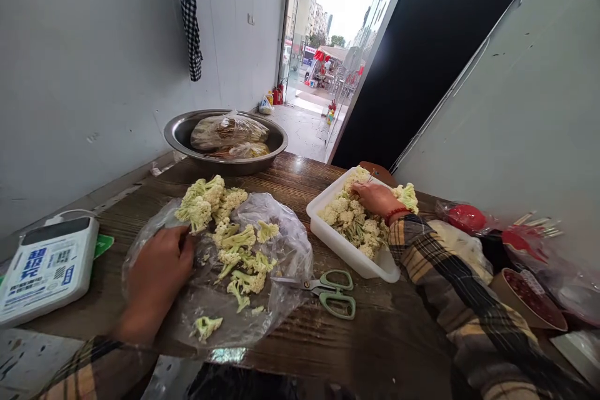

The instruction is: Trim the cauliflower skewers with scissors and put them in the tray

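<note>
Cauliflower pieces (234,244) lie on a clear plastic bag (285,256) spread over the wooden table (375,337). My left hand (157,275) rests on the bag's left side, fingers curled against the largest cauliflower chunk (204,200). My right hand (375,197) reaches into a white rectangular tray (347,250) full of cut florets (354,225), fingers bent down among them; what they hold is hidden. Green-handled scissors (328,290) lie between bag and tray.
A metal basin (180,131) with bagged food stands at the back. A white device (44,269) sits at the left edge. Red-lidded containers and bags (515,250) crowd the right. An open doorway (328,44) lies beyond.
</note>
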`<state>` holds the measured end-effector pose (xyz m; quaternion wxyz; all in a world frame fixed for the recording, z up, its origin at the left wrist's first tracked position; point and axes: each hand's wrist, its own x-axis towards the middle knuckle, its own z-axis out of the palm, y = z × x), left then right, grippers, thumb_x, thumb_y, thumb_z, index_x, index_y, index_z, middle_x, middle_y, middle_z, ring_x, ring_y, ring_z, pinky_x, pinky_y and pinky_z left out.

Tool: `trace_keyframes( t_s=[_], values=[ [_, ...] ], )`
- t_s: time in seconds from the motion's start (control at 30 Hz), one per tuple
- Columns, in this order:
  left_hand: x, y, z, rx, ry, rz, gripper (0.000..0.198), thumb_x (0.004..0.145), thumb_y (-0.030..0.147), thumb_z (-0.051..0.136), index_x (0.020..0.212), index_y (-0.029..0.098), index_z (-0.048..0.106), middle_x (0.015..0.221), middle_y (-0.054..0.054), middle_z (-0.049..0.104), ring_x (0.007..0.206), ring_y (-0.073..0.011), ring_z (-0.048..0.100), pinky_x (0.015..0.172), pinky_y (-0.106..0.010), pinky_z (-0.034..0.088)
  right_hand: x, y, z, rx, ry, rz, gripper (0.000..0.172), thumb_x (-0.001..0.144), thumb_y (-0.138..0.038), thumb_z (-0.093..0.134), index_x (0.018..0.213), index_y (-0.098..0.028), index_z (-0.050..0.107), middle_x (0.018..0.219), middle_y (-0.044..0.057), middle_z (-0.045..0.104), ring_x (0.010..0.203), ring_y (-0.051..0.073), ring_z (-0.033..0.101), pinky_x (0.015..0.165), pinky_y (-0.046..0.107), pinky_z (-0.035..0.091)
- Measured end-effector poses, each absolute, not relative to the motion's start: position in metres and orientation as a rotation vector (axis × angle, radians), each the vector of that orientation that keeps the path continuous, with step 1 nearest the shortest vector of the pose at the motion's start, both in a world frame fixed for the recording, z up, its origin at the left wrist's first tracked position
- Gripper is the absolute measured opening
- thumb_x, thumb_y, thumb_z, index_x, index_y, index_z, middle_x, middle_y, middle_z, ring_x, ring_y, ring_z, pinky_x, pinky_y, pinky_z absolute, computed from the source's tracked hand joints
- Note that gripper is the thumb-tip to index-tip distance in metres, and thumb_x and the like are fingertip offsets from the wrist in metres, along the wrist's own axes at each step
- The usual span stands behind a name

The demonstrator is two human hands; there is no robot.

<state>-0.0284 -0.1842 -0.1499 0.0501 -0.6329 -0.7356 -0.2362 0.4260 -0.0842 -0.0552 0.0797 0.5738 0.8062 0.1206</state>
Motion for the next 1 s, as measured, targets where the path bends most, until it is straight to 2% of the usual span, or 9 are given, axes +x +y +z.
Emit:
trace_keyframes(
  t_s=[0.13,0.23,0.37,0.6,0.67,0.73,0.87,0.93,1.0],
  values=[
    [-0.031,-0.184,-0.154,-1.948,-2.181,-0.762,0.047,0.089,0.039,0.027,0.103,0.013,0.064,0.102,-0.014,0.067,0.096,-0.0302,0.062,0.085,-0.042,0.047,0.423,-0.090,-0.054,1.691,2.320,0.433,0.019,0.091,-0.021,0.051,0.104,-0.017,0.065,0.108,0.010,0.068,0.102,0.022,0.060,0.085,0.034,0.041],
    [-0.032,-0.183,-0.155,-1.959,-2.168,-0.757,0.045,0.088,0.037,0.028,0.101,0.013,0.064,0.100,-0.014,0.067,0.095,-0.0299,0.061,0.085,-0.041,0.046,0.422,-0.097,-0.044,1.657,2.280,0.455,0.019,0.091,-0.030,0.055,0.092,-0.016,0.069,0.100,0.009,0.069,0.101,0.023,0.059,0.087,0.037,0.041],
    [-0.031,-0.184,-0.154,-1.963,-2.168,-0.756,0.045,0.088,0.036,0.029,0.103,0.012,0.064,0.102,-0.015,0.067,0.097,-0.0297,0.061,0.087,-0.040,0.046,0.424,-0.118,-0.017,1.652,2.272,0.478,0.021,0.089,-0.030,0.057,0.082,-0.019,0.072,0.091,0.011,0.072,0.098,0.023,0.060,0.075,0.029,0.040],
    [-0.029,-0.186,-0.150,-1.980,-2.170,-0.768,0.045,0.089,0.034,0.029,0.105,0.011,0.063,0.104,-0.015,0.067,0.097,-0.0290,0.060,0.085,-0.039,0.045,0.442,-0.183,0.035,1.829,2.303,0.594,0.031,0.095,-0.035,0.046,0.091,-0.021,0.073,0.097,0.006,0.072,0.085,0.019,0.061,0.061,0.028,0.033],
    [-0.029,-0.186,-0.149,-2.001,-2.154,-0.768,0.043,0.089,0.034,0.030,0.103,0.011,0.064,0.100,-0.016,0.067,0.095,-0.0290,0.060,0.084,-0.039,0.045,0.440,-0.200,0.044,1.935,2.352,0.581,0.032,0.094,-0.038,0.046,0.088,-0.021,0.073,0.089,0.004,0.071,0.076,0.017,0.060,0.057,0.028,0.030],
    [-0.030,-0.185,-0.150,-2.014,-2.150,-0.768,0.041,0.088,0.033,0.032,0.101,0.011,0.064,0.098,-0.015,0.067,0.094,-0.0287,0.060,0.083,-0.038,0.045,0.428,-0.217,0.045,2.059,2.492,0.410,0.032,0.091,-0.039,0.048,0.079,-0.020,0.071,0.073,0.002,0.067,0.065,0.015,0.056,0.055,0.027,0.029],
    [-0.030,-0.187,-0.152,-1.990,-2.171,-0.821,0.040,0.088,0.030,0.033,0.104,0.011,0.065,0.103,-0.016,0.067,0.098,-0.0289,0.061,0.084,-0.038,0.044,0.372,-0.245,0.024,2.169,2.776,-0.356,0.035,0.084,-0.038,0.049,0.056,-0.019,0.056,0.051,-0.003,0.051,0.050,0.011,0.044,0.051,0.025,0.029],
    [-0.029,-0.190,-0.152,-1.977,-2.188,-0.872,0.040,0.088,0.026,0.033,0.106,0.011,0.065,0.108,-0.016,0.067,0.099,-0.0287,0.061,0.086,-0.038,0.044,0.339,-0.254,0.008,2.176,2.824,-0.527,0.035,0.083,-0.034,0.046,0.051,-0.020,0.048,0.047,-0.004,0.047,0.048,0.010,0.041,0.050,0.024,0.028],
    [-0.028,-0.193,-0.153,-2.001,-2.175,-0.918,0.040,0.087,0.023,0.033,0.107,0.011,0.066,0.107,-0.016,0.068,0.101,-0.0281,0.061,0.088,-0.037,0.044,0.309,-0.257,-0.007,2.156,2.862,-0.561,0.035,0.084,-0.033,0.045,0.051,-0.020,0.049,0.047,-0.004,0.046,0.048,0.011,0.042,0.050,0.024,0.029]
  ],
)
